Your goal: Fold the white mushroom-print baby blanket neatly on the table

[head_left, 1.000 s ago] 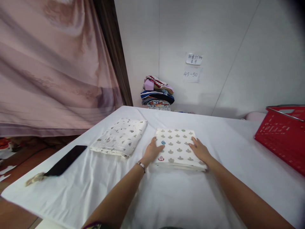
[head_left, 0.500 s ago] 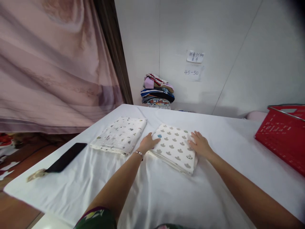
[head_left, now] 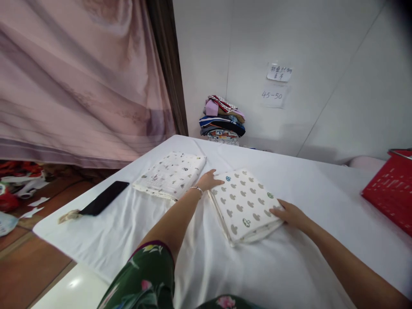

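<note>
A folded white cloth printed with grey mushroom shapes [head_left: 245, 204] lies on the white-covered table [head_left: 206, 257], turned at an angle. My left hand [head_left: 209, 180] rests flat on its far left corner, fingers stretched out. My right hand [head_left: 288, 213] lies open against its right edge, fingers flat on the cloth. A second folded white cloth with small prints [head_left: 172, 174] lies just left of my left hand, apart from the first.
A black phone [head_left: 104, 198] with a tassel lies near the table's left edge. A red basket [head_left: 391, 191] stands at the right. A pile of folded clothes [head_left: 222, 120] sits by the wall, under two paper notes. A pink curtain [head_left: 80, 81] hangs at the left.
The mushroom-print cloth has been turned clockwise between my hands and sits skewed. My left hand slid to its far corner, my right hand to its right edge. The view shifted right.
</note>
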{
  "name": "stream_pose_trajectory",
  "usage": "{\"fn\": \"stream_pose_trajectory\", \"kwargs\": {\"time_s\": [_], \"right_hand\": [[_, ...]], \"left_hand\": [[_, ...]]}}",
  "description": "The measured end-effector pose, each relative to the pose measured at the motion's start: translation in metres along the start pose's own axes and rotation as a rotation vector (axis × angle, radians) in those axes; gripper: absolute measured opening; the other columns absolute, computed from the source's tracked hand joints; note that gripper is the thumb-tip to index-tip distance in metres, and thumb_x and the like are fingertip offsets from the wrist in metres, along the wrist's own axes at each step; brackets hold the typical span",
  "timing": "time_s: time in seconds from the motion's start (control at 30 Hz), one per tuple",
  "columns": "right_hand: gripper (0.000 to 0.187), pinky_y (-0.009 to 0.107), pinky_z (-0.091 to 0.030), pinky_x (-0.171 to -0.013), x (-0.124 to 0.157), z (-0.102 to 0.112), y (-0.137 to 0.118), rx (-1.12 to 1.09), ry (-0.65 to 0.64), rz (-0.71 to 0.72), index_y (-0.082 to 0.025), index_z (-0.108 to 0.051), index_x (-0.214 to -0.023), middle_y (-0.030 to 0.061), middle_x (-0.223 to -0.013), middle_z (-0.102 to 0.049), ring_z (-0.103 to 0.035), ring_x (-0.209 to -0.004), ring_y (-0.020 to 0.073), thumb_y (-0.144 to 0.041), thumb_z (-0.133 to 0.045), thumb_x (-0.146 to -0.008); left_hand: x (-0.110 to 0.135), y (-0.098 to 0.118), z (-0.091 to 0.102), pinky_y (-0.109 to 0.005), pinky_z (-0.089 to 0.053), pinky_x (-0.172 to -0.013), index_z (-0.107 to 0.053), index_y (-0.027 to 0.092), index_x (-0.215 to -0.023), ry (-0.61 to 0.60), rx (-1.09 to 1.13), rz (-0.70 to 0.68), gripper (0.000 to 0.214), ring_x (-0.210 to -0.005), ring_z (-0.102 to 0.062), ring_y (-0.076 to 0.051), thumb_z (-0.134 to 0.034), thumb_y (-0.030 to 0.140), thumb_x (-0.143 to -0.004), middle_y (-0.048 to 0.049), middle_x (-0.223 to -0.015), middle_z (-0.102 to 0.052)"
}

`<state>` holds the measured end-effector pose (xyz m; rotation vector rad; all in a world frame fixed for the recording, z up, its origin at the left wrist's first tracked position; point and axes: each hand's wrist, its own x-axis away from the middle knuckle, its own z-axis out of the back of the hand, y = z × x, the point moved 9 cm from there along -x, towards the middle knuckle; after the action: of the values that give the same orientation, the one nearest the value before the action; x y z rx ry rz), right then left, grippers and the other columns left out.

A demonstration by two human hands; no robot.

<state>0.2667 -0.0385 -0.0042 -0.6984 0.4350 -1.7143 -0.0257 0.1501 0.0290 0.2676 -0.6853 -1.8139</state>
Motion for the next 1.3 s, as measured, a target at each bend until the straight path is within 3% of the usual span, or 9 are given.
{"fn": "stream_pose_trajectory", "kwargs": {"time_s": [0.13,0.27,0.4,0.53,0.63,0.93,1.1,1.2,1.3], "right_hand": [[0.056,0.036,-0.051,-0.078,0.026,-0.004,0.014,-0.017,-0.024,-0.08,-0.026,-0.056,-0.121,0.0038,-0.11,-0.067,-0.064,-0.095,0.0273,-0.06,-0.048,-0.078],[0.071,0.04,-0.047,-0.089,0.02,0.012,-0.001,0.14,0.125,-0.056,-0.019,-0.044,-0.135,0.0111,-0.129,-0.055,-0.056,-0.111,0.0306,-0.057,-0.051,-0.075],[0.064,0.042,-0.038,-0.101,0.009,0.008,-0.057,0.231,0.261,0.25,-0.02,-0.038,-0.138,0.0091,-0.141,-0.041,-0.041,-0.127,0.0274,-0.05,-0.043,-0.083],[0.056,0.044,-0.025,-0.109,0.009,-0.027,-0.097,0.38,0.246,0.518,-0.019,-0.045,-0.134,0.0095,-0.144,-0.037,-0.028,-0.135,0.0259,-0.048,-0.04,-0.086],[0.051,0.049,-0.02,-0.11,0.009,-0.053,-0.099,0.494,0.129,0.531,-0.022,-0.047,-0.132,0.0072,-0.146,-0.035,-0.025,-0.136,0.0255,-0.046,-0.034,-0.09],[0.053,0.047,-0.017,-0.111,0.016,-0.062,-0.128,0.446,0.067,0.519,-0.022,-0.041,-0.137,0.0058,-0.149,-0.028,-0.017,-0.139,0.0231,-0.046,-0.031,-0.091],[0.051,0.046,-0.02,-0.111,0.012,-0.071,-0.122,0.431,0.02,0.54,-0.023,-0.048,-0.132,0.005,-0.147,-0.033,-0.024,-0.137,0.0229,-0.047,-0.035,-0.089],[0.051,0.039,-0.027,-0.11,-0.001,-0.037,-0.104,0.336,0.15,0.47,-0.021,-0.052,-0.129,0.0056,-0.145,-0.037,-0.029,-0.135,0.0225,-0.046,-0.036,-0.088],[0.054,0.04,-0.034,-0.105,-0.02,0.004,-0.068,0.314,0.302,0.253,-0.018,-0.05,-0.13,0.0085,-0.142,-0.041,-0.037,-0.13,0.0269,-0.045,-0.039,-0.085]], "left_hand": [[0.016,0.001,0.0,-0.032,-0.035,-0.101,-0.037,0.016,-0.136,0.18,-0.015,-0.022,0.069,-0.123,-0.044,-0.025,-0.061,0.044,-0.077,-0.0131,-0.137,-0.045],[0.072,0.035,-0.02,-0.046,-0.015,-0.112,-0.047,0.02,-0.127,0.246,-0.214,-0.256,0.049,-0.134,-0.028,-0.027,-0.051,0.043,-0.085,-0.0099,-0.138,-0.044],[0.139,0.069,-0.05,-0.052,-0.007,-0.112,-0.051,0.024,-0.124,0.166,-0.242,-0.516,0.044,-0.134,-0.028,-0.027,-0.044,0.048,-0.088,-0.0071,-0.136,-0.047],[0.181,0.075,-0.06,-0.053,-0.01,-0.111,-0.047,0.025,-0.128,0.11,-0.172,-0.559,0.046,-0.133,-0.03,-0.027,-0.041,0.049,-0.089,-0.0071,-0.136,-0.047],[0.198,0.072,-0.062,-0.053,-0.014,-0.111,-0.048,0.023,-0.127,0.109,-0.136,-0.558,0.044,-0.133,-0.031,-0.027,-0.043,0.046,-0.09,-0.0081,-0.133,-0.05],[0.227,0.08,-0.085,-0.047,-0.009,-0.114,-0.04,0.015,-0.134,0.147,-0.158,-0.687,0.056,-0.134,-0.03,-0.025,-0.047,0.046,-0.088,-0.0112,-0.138,-0.046],[0.243,0.09,-0.076,-0.042,-0.019,-0.113,-0.05,0.02,-0.126,0.085,-0.041,-0.81,0.041,-0.124,-0.044,-0.02,-0.044,0.041,-0.09,-0.0072,-0.129,-0.055],[0.229,0.073,-0.053,-0.037,-0.03,-0.108,-0.053,0.022,-0.121,0.186,0.155,-0.68,0.035,-0.121,-0.046,-0.018,-0.044,0.034,-0.09,-0.0063,-0.128,-0.055],[0.195,0.023,-0.038,-0.037,-0.041,-0.099,-0.045,0.018,-0.128,0.291,0.399,-0.213,0.047,-0.121,-0.045,-0.022,-0.05,0.033,-0.085,-0.0112,-0.132,-0.05]]}}
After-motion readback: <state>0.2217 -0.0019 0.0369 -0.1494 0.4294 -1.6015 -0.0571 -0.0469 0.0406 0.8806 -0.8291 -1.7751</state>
